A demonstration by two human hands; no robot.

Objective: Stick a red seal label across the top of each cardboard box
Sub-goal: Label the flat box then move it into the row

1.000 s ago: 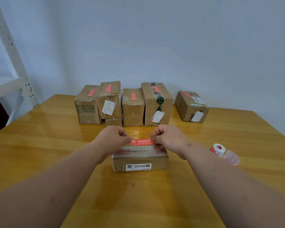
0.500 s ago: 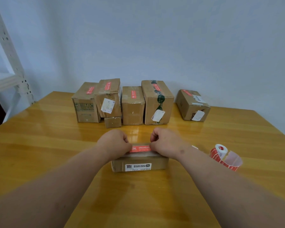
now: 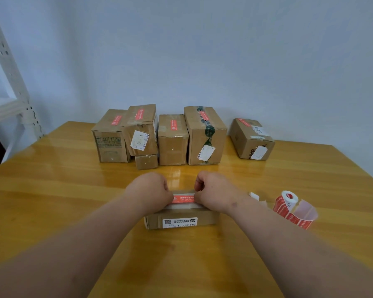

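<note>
At lower centre of the frame a flat cardboard box (image 3: 181,220) lies on the wooden table (image 3: 63,190), and across its top runs a red seal label (image 3: 183,199). The left hand (image 3: 148,190) pinches the label's left end with curled fingers and the right hand (image 3: 213,190) pinches its right end the same way — the strip looks laid against the box top, though whether it is fully pressed down cannot be told. To the right of centre, beside the right forearm, sits the label roll (image 3: 289,206) with a tail of spent backing. Farther back, along the wall at mid-frame, stand five taller boxes (image 3: 172,140), each already showing a red strip on top; a small box (image 3: 146,161) tucked under one of them shows none — its top is hidden. By my reading the job is nearly finished, this near box being among the last.
</note>
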